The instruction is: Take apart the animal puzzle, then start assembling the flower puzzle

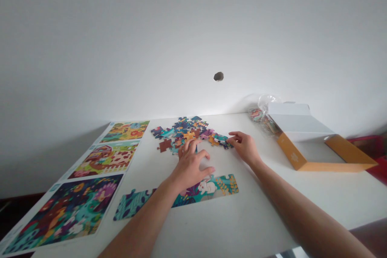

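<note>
A heap of loose jigsaw puzzle pieces [189,132] lies on the white table in front of me. My left hand [192,165] is over the heap's near edge, its fingers spread and the thumb apart; what lies under the fingertips is partly hidden. At the heap's right end, my right hand [245,147] has its fingers curled together on a puzzle piece [227,143]. Nearer to me is a joined strip of puzzle [223,187] with a white rabbit and yellow leaves. My left wrist and forearm cover the middle of this strip.
Along the left lie three picture sheets: a lion scene [128,131], a farm scene [105,159] and a dark forest scene [66,211]. To the right stands an open orange box [335,166] with a white lid. Beside it is a clear plastic bag [266,117], against the wall [151,48].
</note>
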`<state>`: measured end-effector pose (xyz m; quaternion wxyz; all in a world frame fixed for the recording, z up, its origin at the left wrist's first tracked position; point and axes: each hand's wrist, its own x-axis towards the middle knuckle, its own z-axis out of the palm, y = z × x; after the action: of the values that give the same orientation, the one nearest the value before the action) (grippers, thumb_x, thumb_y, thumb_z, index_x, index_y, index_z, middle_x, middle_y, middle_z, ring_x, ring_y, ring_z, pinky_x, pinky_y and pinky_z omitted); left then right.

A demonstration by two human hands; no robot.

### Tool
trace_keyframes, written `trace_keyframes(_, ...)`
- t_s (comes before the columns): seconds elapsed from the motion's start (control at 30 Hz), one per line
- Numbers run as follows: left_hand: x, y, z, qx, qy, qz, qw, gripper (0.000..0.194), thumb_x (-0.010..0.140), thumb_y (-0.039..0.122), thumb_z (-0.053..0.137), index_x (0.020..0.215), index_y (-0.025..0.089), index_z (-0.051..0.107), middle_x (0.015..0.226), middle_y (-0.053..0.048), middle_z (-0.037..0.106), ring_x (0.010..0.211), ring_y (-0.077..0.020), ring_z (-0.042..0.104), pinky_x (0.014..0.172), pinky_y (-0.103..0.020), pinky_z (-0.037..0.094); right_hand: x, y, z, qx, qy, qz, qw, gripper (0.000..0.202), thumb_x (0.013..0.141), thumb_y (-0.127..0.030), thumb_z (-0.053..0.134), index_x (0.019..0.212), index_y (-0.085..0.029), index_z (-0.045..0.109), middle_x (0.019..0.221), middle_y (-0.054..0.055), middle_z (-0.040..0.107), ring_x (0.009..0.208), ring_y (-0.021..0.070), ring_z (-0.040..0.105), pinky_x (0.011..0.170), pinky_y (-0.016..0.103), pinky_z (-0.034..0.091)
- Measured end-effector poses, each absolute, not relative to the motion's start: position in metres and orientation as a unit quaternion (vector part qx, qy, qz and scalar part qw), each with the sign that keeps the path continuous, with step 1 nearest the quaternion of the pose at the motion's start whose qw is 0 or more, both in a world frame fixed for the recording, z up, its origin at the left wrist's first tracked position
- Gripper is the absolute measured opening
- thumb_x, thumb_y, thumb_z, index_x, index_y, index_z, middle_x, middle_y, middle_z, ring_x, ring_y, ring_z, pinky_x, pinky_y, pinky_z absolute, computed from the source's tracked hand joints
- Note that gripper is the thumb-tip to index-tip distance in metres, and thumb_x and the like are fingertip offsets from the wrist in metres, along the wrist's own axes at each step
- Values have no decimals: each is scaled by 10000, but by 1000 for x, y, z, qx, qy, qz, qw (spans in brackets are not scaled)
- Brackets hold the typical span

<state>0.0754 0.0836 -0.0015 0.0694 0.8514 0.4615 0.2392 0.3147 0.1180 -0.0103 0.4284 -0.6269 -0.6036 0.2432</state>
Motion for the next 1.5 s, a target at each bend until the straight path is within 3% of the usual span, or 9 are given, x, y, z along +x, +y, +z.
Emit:
trace_keyframes(0.13, 72, 93, -7, 766, 580, 277, 2, 258, 770, 334, 674, 1018, 264, 670, 1250, -90, 524, 1238, -342, 389, 1034, -542, 335, 313, 117, -9, -633, -626, 218, 400, 275, 776, -311, 615, 981, -157, 717, 744, 39, 711, 607, 146, 572, 592, 258, 417)
trace_keyframes(0.27, 68, 98, -11, 718, 639, 275, -25, 355, 782, 316, 640, 1133, 261, 645, 1305, -97, 553, 1258, -386, 380, 1012, -585, 325, 310, 115, -6, -635, -635, 208, 388, 234, 781, -299, 608, 929, -161, 724, 705, 24, 691, 589, 136, 548, 586, 251, 394)
trace_keyframes(0.4, 68, 98, -11, 734, 628, 257, -21, 299, 797, 310, 631, 1090, 266, 673, 1296, -71, 588, 1259, -399, 384, 1004, -602, 313, 308, 114, -6, -633, -638, 205, 388, 225, 784, -296, 593, 901, -158, 726, 670, 14, 669, 582, 132, 540, 578, 243, 387)
trace_keyframes(0.57, 66, 99, -8, 750, 603, 271, -4, 147, 786, 274, 666, 930, 256, 690, 1114, -42, 656, 1141, -310, 493, 1018, -515, 339, 307, 114, -8, -619, -649, 221, 384, 223, 779, -280, 580, 900, -156, 719, 667, 12, 673, 587, 132, 538, 586, 241, 391)
trace_keyframes(0.8, 67, 99, -7, 759, 588, 279, -1, 217, 787, 238, 667, 1001, 270, 680, 1070, -32, 692, 1090, -300, 528, 977, -473, 378, 306, 113, -9, -603, -660, 237, 381, 214, 788, -285, 578, 898, -157, 710, 649, 1, 639, 583, 126, 528, 577, 235, 386)
trace_keyframes(0.97, 68, 98, -9, 771, 571, 282, -4, 332, 795, 228, 636, 1119, 293, 663, 1244, -15, 640, 1182, -321, 486, 1005, -489, 361, 304, 111, -7, -594, -669, 243, 376, 209, 795, -284, 574, 891, -162, 714, 644, -7, 615, 586, 122, 521, 576, 232, 377)
trace_keyframes(1.07, 68, 100, -11, 785, 555, 274, 22, 360, 818, 215, 611, 1169, 287, 646, 1231, -17, 656, 1209, -296, 479, 1045, -482, 336, 304, 110, -6, -592, -670, 247, 373, 210, 795, -280, 571, 893, -162, 714, 628, -13, 596, 574, 118, 507, 564, 230, 365)
trace_keyframes(1.3, 69, 100, -8, 778, 563, 277, 32, 297, 833, 241, 618, 1122, 281, 672, 1117, -22, 706, 1160, -286, 516, 1026, -470, 356, 303, 110, -8, -582, -683, 252, 364, 218, 803, -281, 562, 900, -160, 716, 626, -15, 585, 574, 118, 504, 564, 230, 365)
trace_keyframes(1.5, 68, 99, -2, 767, 562, 310, 3, 227, 903, 213, 512, 1001, 283, 705, 986, -10, 737, 1063, -264, 564, 1016, -463, 357, 301, 108, -4, -566, -704, 249, 350, 228, 817, -282, 559, 929, -159, 714, 612, -21, 554, 566, 113, 470, 557, 230, 349)
